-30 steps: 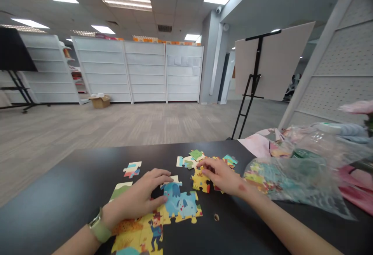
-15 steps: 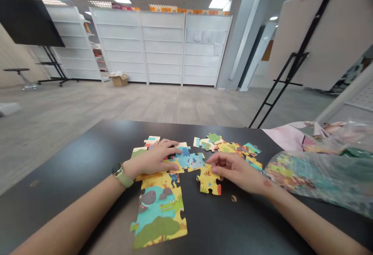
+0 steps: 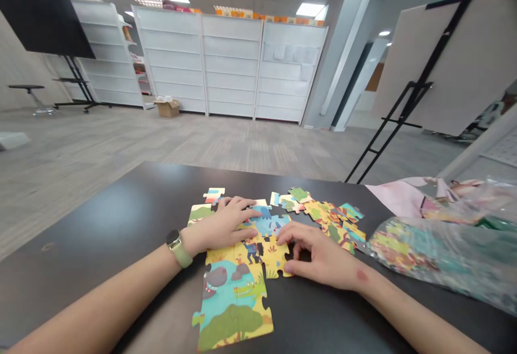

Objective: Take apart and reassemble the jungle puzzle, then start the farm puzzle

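Note:
A partly joined jigsaw puzzle (image 3: 232,316) lies on the black table, showing a pond, a crocodile, a tree and blue elephants. My left hand (image 3: 222,224), with a watch (image 3: 175,242) on its wrist, lies palm down across the puzzle's upper part, fingers spread and hiding some of it. My right hand (image 3: 319,251) holds a yellow puzzle piece (image 3: 275,259) by its right side, fingers curled at its upper edge and thumb at its lower right. That piece sits just under the elephant section, close against the puzzle's right side, with a narrow dark gap between.
Loose puzzle pieces (image 3: 323,211) lie in a heap beyond my right hand. A clear plastic bag (image 3: 452,257) with colourful contents covers the table's right side. White shelves (image 3: 232,68) stand across the room, and a board on a black stand (image 3: 407,103) is at the right.
My right hand has slid the yellow puzzle piece left, up against the joined puzzle. More loose pieces show behind that hand. My left hand stays spread on the puzzle; the view has shifted slightly.

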Demonstrator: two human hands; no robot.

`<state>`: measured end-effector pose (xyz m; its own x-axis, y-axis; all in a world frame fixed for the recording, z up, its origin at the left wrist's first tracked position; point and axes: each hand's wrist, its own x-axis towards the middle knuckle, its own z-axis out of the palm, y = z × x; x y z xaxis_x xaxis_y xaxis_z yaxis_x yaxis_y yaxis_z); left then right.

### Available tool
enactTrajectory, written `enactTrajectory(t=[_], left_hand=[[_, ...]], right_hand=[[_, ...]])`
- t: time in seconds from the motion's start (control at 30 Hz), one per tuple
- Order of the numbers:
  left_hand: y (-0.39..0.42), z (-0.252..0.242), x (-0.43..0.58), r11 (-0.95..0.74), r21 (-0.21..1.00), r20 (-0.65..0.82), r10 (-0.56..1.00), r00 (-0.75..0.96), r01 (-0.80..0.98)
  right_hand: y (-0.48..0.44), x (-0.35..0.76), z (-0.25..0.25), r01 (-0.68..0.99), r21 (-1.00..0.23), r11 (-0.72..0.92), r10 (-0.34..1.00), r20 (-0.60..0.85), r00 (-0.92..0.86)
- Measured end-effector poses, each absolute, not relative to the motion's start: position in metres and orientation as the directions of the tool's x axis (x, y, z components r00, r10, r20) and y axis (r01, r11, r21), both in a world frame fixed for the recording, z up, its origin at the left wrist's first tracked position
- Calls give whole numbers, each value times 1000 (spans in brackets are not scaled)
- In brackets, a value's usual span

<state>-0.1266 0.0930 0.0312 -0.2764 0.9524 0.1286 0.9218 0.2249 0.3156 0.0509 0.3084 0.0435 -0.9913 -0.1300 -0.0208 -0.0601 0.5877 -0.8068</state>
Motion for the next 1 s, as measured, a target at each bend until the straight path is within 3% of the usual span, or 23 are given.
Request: enactTrajectory(t=[0.13,0.3,0.87,1.0], left_hand=[[94,33,-124,207,323,137,955,-262,924],[95,36,-120,235,336,116,951,-288,912],[101,32,-109,300,348,138,921,-366,888],[101,32,-107,305,363,126,920,-370,881]], right_hand=[[301,56,49,-217,-630,745,-225,69,-972],[298,57,51,-272,-519,810,-270,82,-959],[294,63,61,-361,-419,833,-349,107,-931],[312,56,58,-341,-388,856,-236,293,-927]])
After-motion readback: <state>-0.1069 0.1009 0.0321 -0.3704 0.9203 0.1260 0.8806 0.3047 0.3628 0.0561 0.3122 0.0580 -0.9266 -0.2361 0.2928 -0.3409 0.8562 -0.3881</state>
